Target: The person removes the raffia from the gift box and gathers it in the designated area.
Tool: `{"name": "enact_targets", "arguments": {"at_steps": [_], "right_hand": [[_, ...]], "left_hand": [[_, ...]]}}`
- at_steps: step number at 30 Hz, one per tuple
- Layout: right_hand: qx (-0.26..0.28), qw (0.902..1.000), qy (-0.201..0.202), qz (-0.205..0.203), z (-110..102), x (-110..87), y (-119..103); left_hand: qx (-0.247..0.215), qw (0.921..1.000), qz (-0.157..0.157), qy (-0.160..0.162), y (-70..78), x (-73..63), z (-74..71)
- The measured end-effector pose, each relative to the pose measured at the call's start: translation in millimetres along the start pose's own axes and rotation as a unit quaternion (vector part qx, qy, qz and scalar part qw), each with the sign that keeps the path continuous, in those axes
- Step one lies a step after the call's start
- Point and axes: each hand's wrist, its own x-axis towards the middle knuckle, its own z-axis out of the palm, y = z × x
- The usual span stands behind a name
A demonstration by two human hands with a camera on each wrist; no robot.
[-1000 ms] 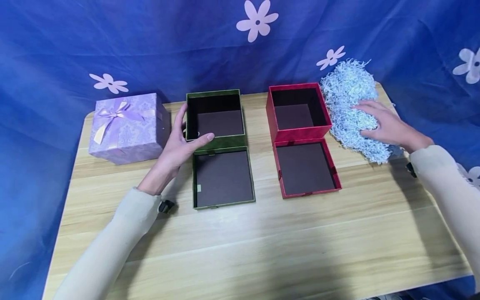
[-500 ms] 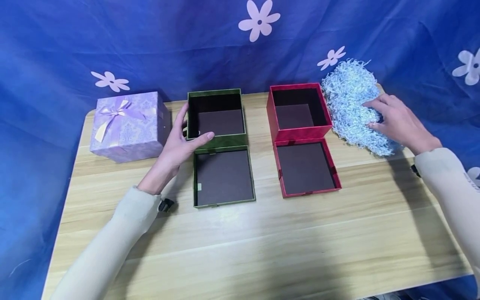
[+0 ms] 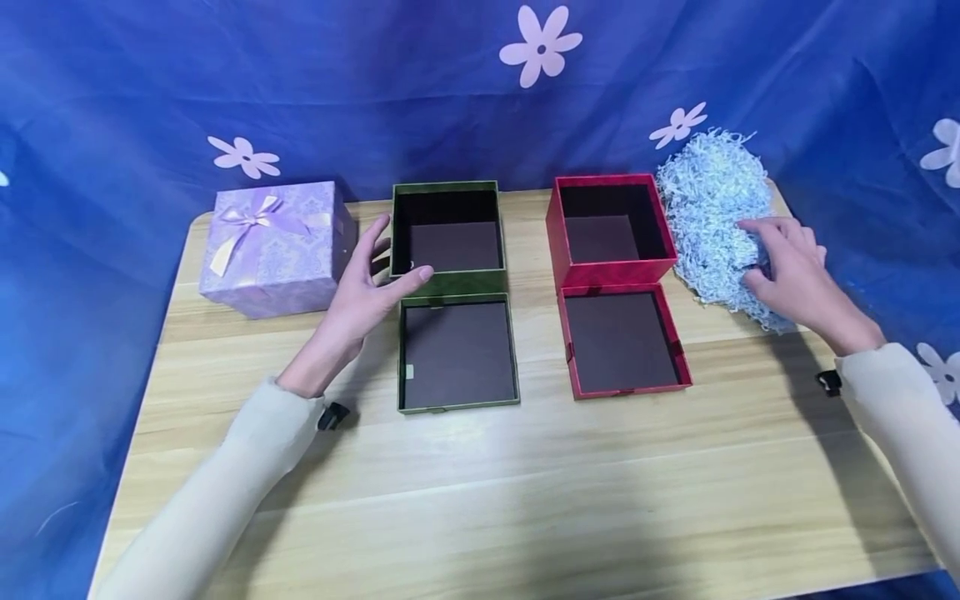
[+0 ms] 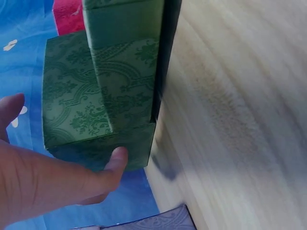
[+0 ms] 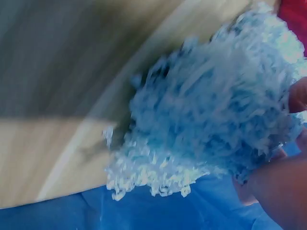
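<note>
In the head view, my left hand (image 3: 358, 293) is at the left side of a green box (image 3: 450, 283), which stands without its lid. Its fingers are spread along that side and the thumb reaches over the front. The left wrist view shows a fingertip close against the patterned green box (image 4: 127, 81); contact is hard to judge. My right hand (image 3: 795, 275) grips a clump of light-blue shredded paper (image 3: 712, 200) with curled fingers and thumb. Close up, the shredded paper (image 5: 211, 105) hides part of the fingers.
The green lid (image 3: 459, 354) lies inside up before its box. A red box (image 3: 611, 233) stands open to the right, its lid (image 3: 622, 342) in front. A lilac gift box (image 3: 270, 250) with a bow is at far left. Behind hangs a blue flowered cloth (image 3: 420, 92).
The right hand first lifts back to the right, then its fingers curl more around the shredded paper. The head view shifts slightly; the left hand keeps its place by the green box.
</note>
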Motion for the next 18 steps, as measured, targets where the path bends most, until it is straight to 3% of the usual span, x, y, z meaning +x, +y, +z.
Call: {"name": "enact_targets", "arguments": {"at_steps": [5,9,15,18], "right_hand": [[0.046,0.9979,0.046,0.009,2,-9.4,-14],[0.094,0.9891,0.112,0.018,7,-10.5,-31],[0.194,0.9552,0.207,0.084,15,-11.8,-63],[0.242,0.9378,0.236,0.077,18,-11.4,-78]], "left_hand": [[0.001,1.0000,0.007,-0.003,6.2,-4.0,-3.2],[-0.003,0.9998,0.016,0.006,9.9,-7.9,-8.6],[-0.016,0.9988,0.039,0.024,14.5,-13.5,-18.7],[-0.033,0.9972,0.061,0.029,16.5,-17.3,-26.7]]}}
